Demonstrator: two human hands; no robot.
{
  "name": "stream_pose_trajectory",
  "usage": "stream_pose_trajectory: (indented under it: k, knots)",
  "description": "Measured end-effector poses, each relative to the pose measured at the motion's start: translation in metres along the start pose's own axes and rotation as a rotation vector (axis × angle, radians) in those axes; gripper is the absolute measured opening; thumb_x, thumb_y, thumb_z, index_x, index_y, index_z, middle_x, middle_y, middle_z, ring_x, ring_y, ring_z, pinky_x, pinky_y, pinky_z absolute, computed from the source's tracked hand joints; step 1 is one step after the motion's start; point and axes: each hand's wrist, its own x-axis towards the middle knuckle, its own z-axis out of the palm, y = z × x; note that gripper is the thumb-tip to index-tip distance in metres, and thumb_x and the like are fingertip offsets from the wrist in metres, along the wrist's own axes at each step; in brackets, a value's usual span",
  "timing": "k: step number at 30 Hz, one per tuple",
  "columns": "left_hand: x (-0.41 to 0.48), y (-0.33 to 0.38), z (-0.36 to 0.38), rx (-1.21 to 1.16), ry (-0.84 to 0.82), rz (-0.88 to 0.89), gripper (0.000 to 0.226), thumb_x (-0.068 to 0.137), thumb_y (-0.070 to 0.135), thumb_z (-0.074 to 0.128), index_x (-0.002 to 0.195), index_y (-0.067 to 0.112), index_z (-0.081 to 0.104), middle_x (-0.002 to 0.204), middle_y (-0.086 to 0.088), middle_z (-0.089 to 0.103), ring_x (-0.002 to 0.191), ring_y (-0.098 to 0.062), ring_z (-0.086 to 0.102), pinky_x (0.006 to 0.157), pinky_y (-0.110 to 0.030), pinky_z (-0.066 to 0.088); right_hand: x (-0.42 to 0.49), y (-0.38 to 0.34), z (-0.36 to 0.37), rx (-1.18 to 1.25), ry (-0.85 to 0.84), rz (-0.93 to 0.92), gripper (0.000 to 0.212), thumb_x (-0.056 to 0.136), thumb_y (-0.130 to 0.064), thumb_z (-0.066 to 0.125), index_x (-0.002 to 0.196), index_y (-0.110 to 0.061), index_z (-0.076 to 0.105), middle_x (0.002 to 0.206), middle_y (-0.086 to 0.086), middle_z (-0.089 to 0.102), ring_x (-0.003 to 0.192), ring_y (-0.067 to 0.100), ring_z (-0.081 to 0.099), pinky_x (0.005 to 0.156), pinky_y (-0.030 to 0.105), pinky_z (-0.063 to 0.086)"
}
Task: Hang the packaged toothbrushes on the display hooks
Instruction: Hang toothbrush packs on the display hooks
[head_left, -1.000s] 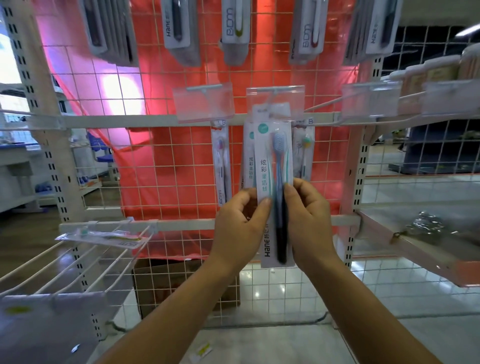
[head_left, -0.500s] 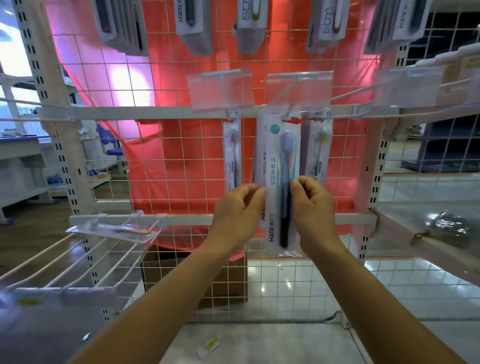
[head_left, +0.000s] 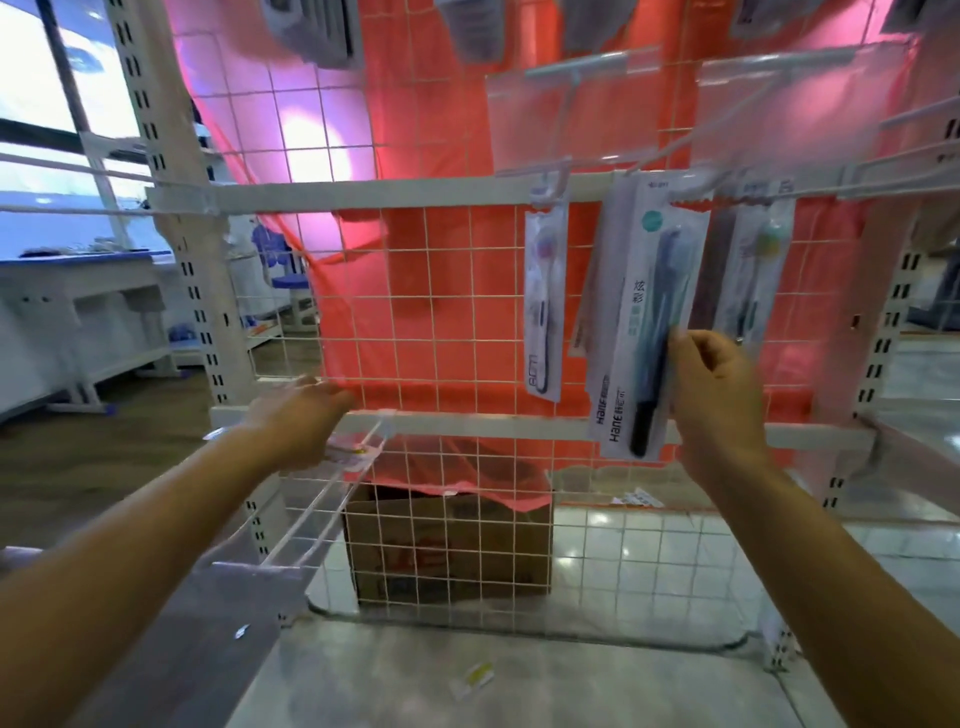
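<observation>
A white Hane toothbrush pack (head_left: 639, 322) with a dark brush hangs from the middle display hook (head_left: 691, 195), under a clear label holder (head_left: 800, 109). My right hand (head_left: 711, 384) pinches the pack's right edge near its middle. Another pack hangs behind this one. A single pack (head_left: 543, 301) hangs on the hook to the left and one (head_left: 753, 270) on the hook to the right. My left hand (head_left: 301, 421) reaches low to the left with fingers stretched out, over a loose pack (head_left: 358, 449) lying on the lower wire prongs (head_left: 311, 519). Motion blur hides whether it touches the pack.
A white wire grid (head_left: 415, 291) backed by red cloth carries the hooks. More packs (head_left: 317, 26) hang along the top row. A cardboard box (head_left: 447, 545) sits on the floor behind the grid. A shelf (head_left: 914, 467) juts out at the right. Small scraps (head_left: 475, 678) lie on the floor.
My left hand has let go of the Hane pack and swung down and left toward the lower prongs. The pack now hangs on the hook, my right hand still on it. My view shifted left.
</observation>
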Motion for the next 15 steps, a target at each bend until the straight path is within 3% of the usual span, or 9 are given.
stream_pose_trajectory:
  k: [2, 5, 9, 12, 15]
  knots:
    - [-0.003, -0.01, 0.013, 0.138, -0.108, -0.01, 0.069, 0.093, 0.015, 0.055, 0.151, 0.032, 0.022, 0.155, 0.007, 0.032, 0.142, -0.02, 0.03, 0.104, -0.034, 0.041, -0.003, 0.004, -0.001, 0.03, 0.004, 0.012, 0.023, 0.099, -0.033, 0.051, 0.082, -0.019, 0.06, 0.075, -0.005, 0.059, 0.071, 0.01, 0.056, 0.067, 0.033, 0.05]
    - [-0.003, -0.015, 0.028, 0.119, -0.192, -0.021, 0.074, 0.095, 0.015, 0.052, 0.154, 0.032, 0.009, 0.159, 0.005, 0.024, 0.146, -0.022, 0.023, 0.109, -0.035, 0.037, -0.009, 0.012, -0.004, 0.023, -0.009, 0.016, 0.024, 0.097, -0.034, 0.053, 0.081, -0.018, 0.061, 0.074, -0.003, 0.06, 0.071, 0.014, 0.057, 0.067, 0.035, 0.05]
    - [0.003, -0.017, 0.04, 0.062, -0.184, -0.015, 0.061, 0.095, 0.013, 0.047, 0.146, 0.038, 0.023, 0.145, 0.006, 0.046, 0.119, -0.015, 0.053, 0.088, -0.027, 0.051, -0.023, 0.021, -0.012, 0.015, -0.004, 0.024, 0.024, 0.097, -0.036, 0.053, 0.083, -0.018, 0.061, 0.081, 0.004, 0.065, 0.079, 0.023, 0.063, 0.073, 0.042, 0.056]
    - [0.005, -0.015, 0.045, 0.051, -0.115, -0.019, 0.047, 0.096, 0.012, 0.046, 0.136, 0.037, 0.037, 0.131, 0.007, 0.055, 0.103, -0.012, 0.058, 0.076, -0.023, 0.051, -0.033, 0.029, -0.02, 0.005, 0.023, 0.04, 0.025, 0.096, -0.038, 0.053, 0.085, -0.017, 0.062, 0.091, 0.013, 0.067, 0.091, 0.034, 0.065, 0.082, 0.052, 0.056]
    - [0.003, -0.007, 0.042, 0.069, 0.016, 0.009, 0.031, 0.097, 0.013, 0.046, 0.123, 0.031, 0.045, 0.115, 0.008, 0.059, 0.085, -0.009, 0.055, 0.064, -0.019, 0.043, -0.042, 0.035, -0.027, 0.005, 0.049, 0.072, 0.022, 0.095, -0.039, 0.053, 0.088, -0.019, 0.062, 0.094, 0.011, 0.067, 0.094, 0.033, 0.064, 0.085, 0.054, 0.054]
